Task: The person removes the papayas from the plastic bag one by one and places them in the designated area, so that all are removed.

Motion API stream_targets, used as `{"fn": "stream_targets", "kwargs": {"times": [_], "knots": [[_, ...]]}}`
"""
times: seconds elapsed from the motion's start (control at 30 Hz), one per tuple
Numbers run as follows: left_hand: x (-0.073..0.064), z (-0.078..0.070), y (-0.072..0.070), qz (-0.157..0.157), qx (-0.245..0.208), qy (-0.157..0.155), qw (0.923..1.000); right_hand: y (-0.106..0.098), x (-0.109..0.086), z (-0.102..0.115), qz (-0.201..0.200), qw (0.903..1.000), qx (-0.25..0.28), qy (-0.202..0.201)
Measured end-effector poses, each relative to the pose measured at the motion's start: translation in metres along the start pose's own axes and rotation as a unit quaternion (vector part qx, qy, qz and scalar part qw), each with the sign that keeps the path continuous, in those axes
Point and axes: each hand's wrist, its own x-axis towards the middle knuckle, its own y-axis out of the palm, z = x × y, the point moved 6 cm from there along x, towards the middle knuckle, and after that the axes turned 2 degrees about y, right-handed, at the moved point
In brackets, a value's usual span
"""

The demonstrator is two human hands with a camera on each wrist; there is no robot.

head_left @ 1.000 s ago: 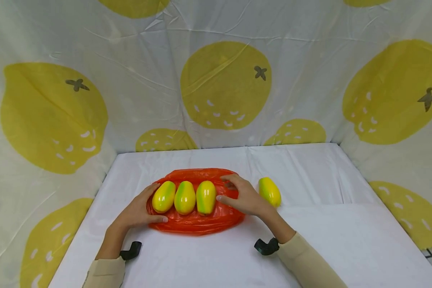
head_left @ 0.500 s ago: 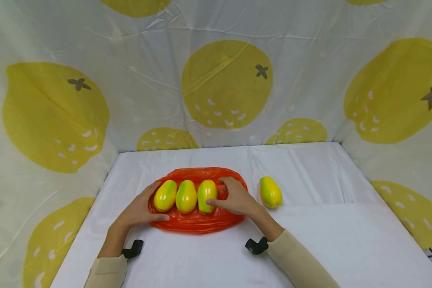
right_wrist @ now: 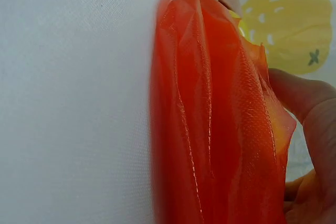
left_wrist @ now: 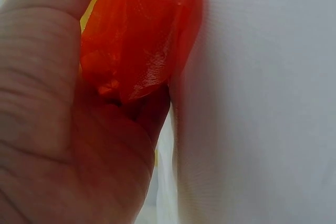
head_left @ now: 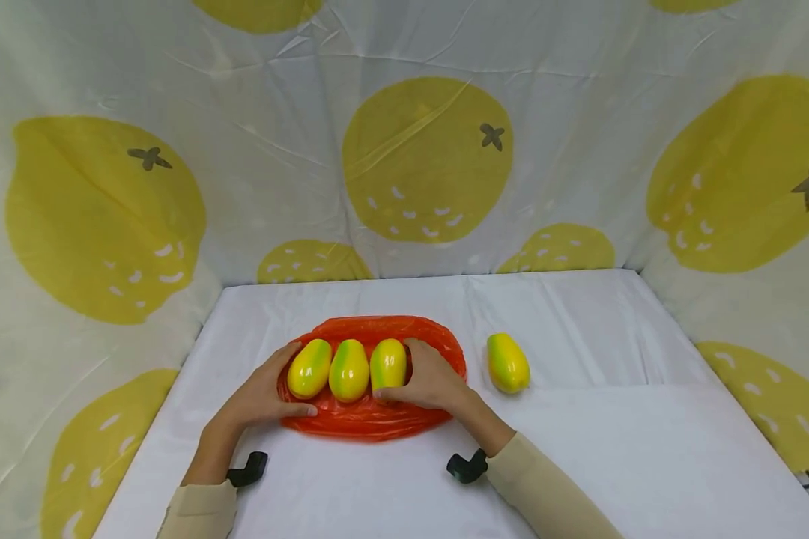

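Three yellow-green papayas stand in a row inside the opened red plastic bag [head_left: 371, 428]: a left one [head_left: 309, 368], a middle one [head_left: 349, 371] and a right one [head_left: 388, 362]. My left hand [head_left: 259, 389] grips the bag's left end; the left wrist view has its fingers running behind the red film [left_wrist: 142, 40]. With thumb in front and fingers at the back, my right hand [head_left: 434, 376] holds the right papaya, covering part of its lower front. In the right wrist view, the bag's side [right_wrist: 220, 108] partly hides the right thumb [right_wrist: 302, 95]. A separate papaya [head_left: 508, 363] lies right of the bag.
A white cloth [head_left: 620, 449] covers the table. Lemon-print fabric [head_left: 553, 150] walls off the back and both sides. Each wrist carries a small black camera mount, one on the left [head_left: 248, 469] and one on the right [head_left: 467, 466].
My right hand has moved left from the bag's right part and closed around the right papaya. My left hand has stayed at the bag's left end. The papayas have hardly moved.
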Motion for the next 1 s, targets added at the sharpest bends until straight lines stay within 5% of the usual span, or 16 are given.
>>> {"fn": "stream_targets", "kwargs": {"times": [1.0], "knots": [[0.000, 0.001, 0.002, -0.007, -0.013, 0.009, 0.9999, -0.010, -0.009, -0.011, -0.035, 0.9955, 0.088, -0.001]]}}
